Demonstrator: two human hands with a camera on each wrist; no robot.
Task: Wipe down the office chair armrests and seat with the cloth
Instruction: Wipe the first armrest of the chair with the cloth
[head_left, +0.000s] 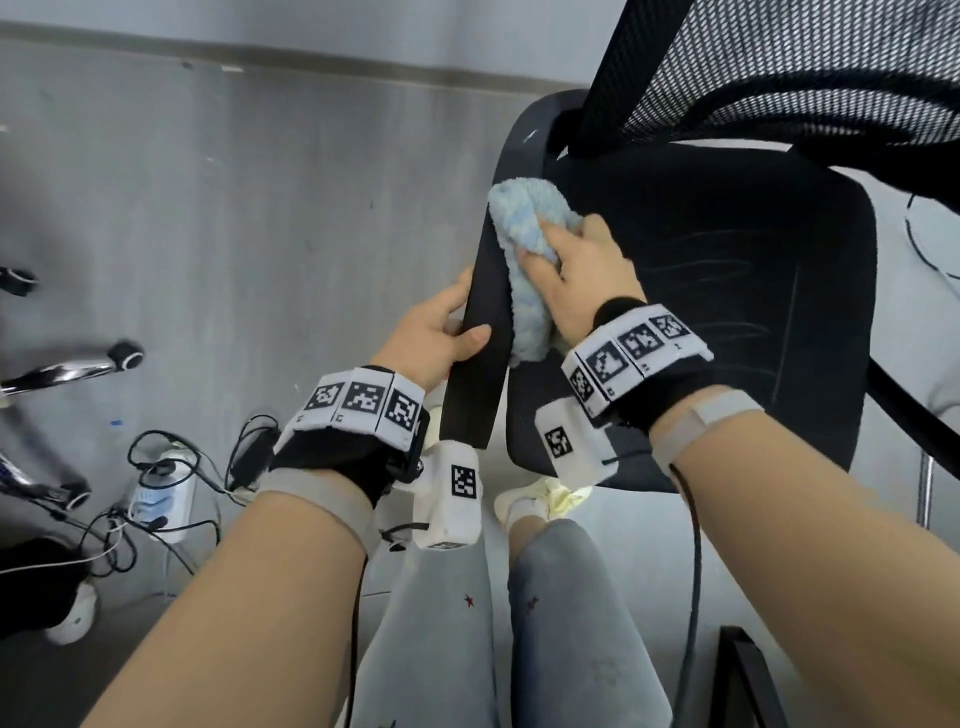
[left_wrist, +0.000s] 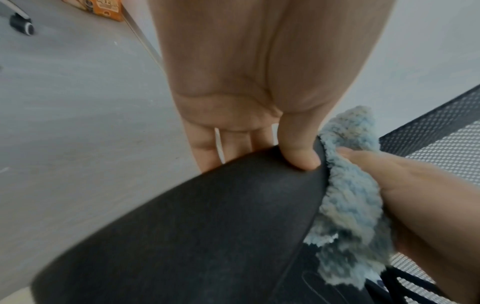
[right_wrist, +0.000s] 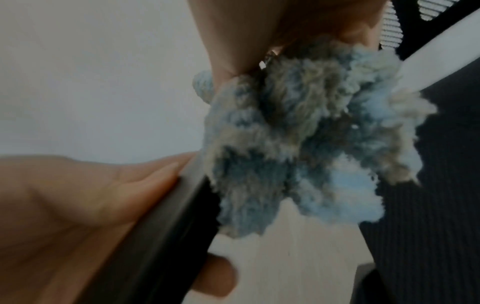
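Note:
A black office chair stands ahead with its seat (head_left: 727, 291) and mesh back (head_left: 810, 67) to the right. Its left armrest (head_left: 480, 343) (left_wrist: 207, 216) (right_wrist: 161, 236) runs toward me. My left hand (head_left: 441, 332) (left_wrist: 259, 133) (right_wrist: 78, 205) grips the armrest near its front, thumb on top, fingers round the outer side. My right hand (head_left: 576, 275) (left_wrist: 405, 195) holds a fluffy blue cloth (head_left: 524, 244) (left_wrist: 348, 195) (right_wrist: 311, 144) bunched against the armrest's inner edge.
A power strip with tangled cables (head_left: 161, 488) lies on the grey floor at the left. Chrome legs and casters of another chair (head_left: 124, 356) show at the left edge. My legs and a pale shoe (head_left: 540, 501) are below the chair's front. An orange box (left_wrist: 106, 8) sits by the wall.

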